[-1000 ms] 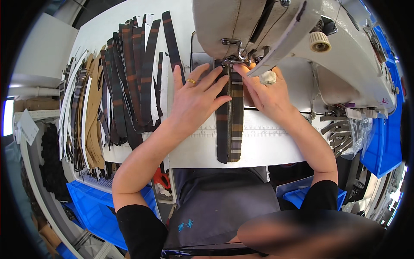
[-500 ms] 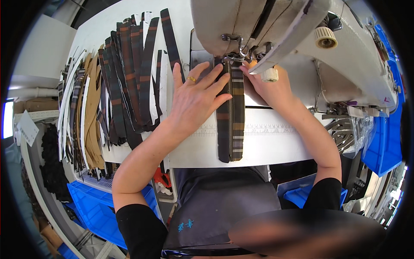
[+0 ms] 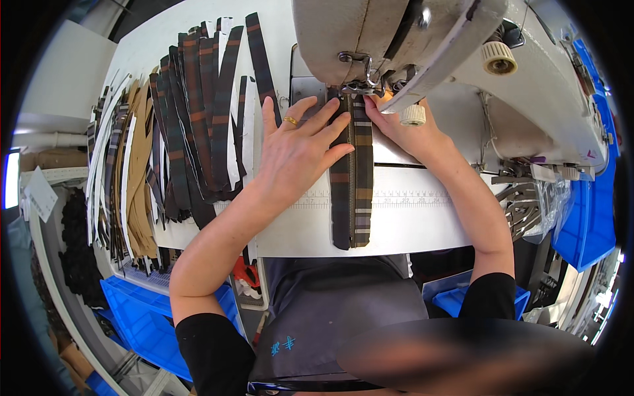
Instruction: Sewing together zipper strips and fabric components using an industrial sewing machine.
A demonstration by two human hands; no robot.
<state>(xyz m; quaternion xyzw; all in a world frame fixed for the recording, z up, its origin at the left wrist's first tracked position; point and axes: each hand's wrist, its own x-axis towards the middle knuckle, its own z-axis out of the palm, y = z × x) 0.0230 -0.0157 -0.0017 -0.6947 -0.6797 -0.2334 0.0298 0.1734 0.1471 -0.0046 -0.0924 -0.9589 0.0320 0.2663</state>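
A long dark plaid fabric strip with a metal zipper [image 3: 351, 198] along its middle runs from the sewing machine's presser foot [image 3: 360, 88] toward the table's near edge. My left hand [image 3: 298, 145] lies over the strip's left side with fingers spread, a gold ring on one of them. The fingertips press the fabric just in front of the foot. On the other side, my right hand [image 3: 409, 132] has its thumb and fingertips closed at the strip's right edge, close to the foot. A lever and a white knob [image 3: 413, 115] hide part of these fingers.
The machine head [image 3: 389, 39] overhangs the work. Many plaid strips [image 3: 191, 119] and tan strips [image 3: 137, 165] lie in a pile at left. A ruler scale [image 3: 409, 198] crosses the table. Blue bins [image 3: 142, 317] stand below left and at the right [image 3: 584, 218].
The strip's near end has shifted very slightly left. My right hand and forearm have moved a little left; my left hand stays nearly in place on the fabric.
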